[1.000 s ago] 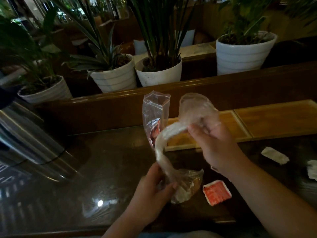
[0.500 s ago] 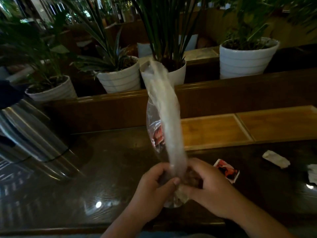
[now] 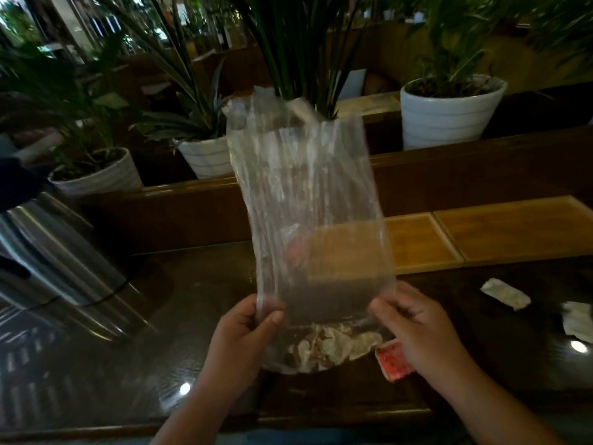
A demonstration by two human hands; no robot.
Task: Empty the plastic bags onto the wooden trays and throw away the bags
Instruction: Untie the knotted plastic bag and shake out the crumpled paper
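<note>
A: Holding a clear plastic bag (image 3: 308, 203) upright over the dark table (image 3: 199, 303), both hands are pinched on its lower part. The left hand (image 3: 247, 332) grips the bag's left edge between thumb and fingers; the right hand (image 3: 417, 329) does the same on the right edge.

B: So the bag is spread flat between them?

A: Yes, stretched wide, with its far end standing up toward twelve o'clock in front of the potted plants (image 3: 449, 114). It's blurred, so I can't make out which end is open.

B: Anything in it?

A: Crumpled pale contents (image 3: 324, 348) sit bunched at the bottom, below the hands, close to or touching the tabletop; I can't tell which. What they are exactly, I can't say.

B: And the wooden trays?

A: Two of them lie side by side at about two o'clock from the hands, against the wooden ledge. The nearer tray (image 3: 414, 242) is partly seen through the plastic; the farther tray (image 3: 519, 229) runs off to the right. Both look bare where I can see them.

B: What else is on the table?

A: A small red packet (image 3: 393, 361) just beside the right hand, at its seven o'clock, partly tucked under it. At three o'clock, well apart, a white scrap (image 3: 505, 293) and another white piece (image 3: 577, 319) at the edge. A shiny metal object (image 3: 54, 261) sits at nine o'clock.
</note>
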